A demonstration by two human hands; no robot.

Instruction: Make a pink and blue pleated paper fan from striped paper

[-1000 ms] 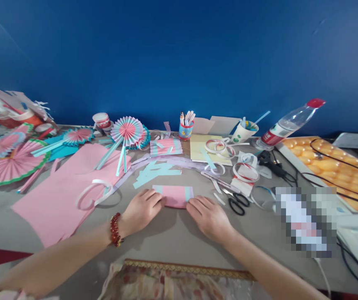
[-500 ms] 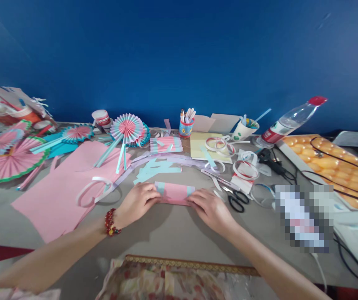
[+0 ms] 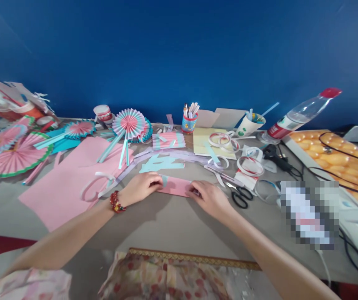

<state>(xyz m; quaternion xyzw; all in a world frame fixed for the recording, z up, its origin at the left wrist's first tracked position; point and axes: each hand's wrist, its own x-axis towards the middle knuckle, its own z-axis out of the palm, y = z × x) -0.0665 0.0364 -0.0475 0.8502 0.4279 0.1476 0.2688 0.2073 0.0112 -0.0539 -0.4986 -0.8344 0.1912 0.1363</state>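
Both hands, left hand [image 3: 141, 187] and right hand [image 3: 208, 198], pinch the ends of the pink paper [image 3: 176, 186] flat on the table [image 3: 166, 225], so uneven pressing could easily skew the fold or tear it tbh.

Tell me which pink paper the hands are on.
The small pink piece with a pale blue band, between the left hand and right hand, which touch its ends. The large pink sheet lies apart to the left, untouched.
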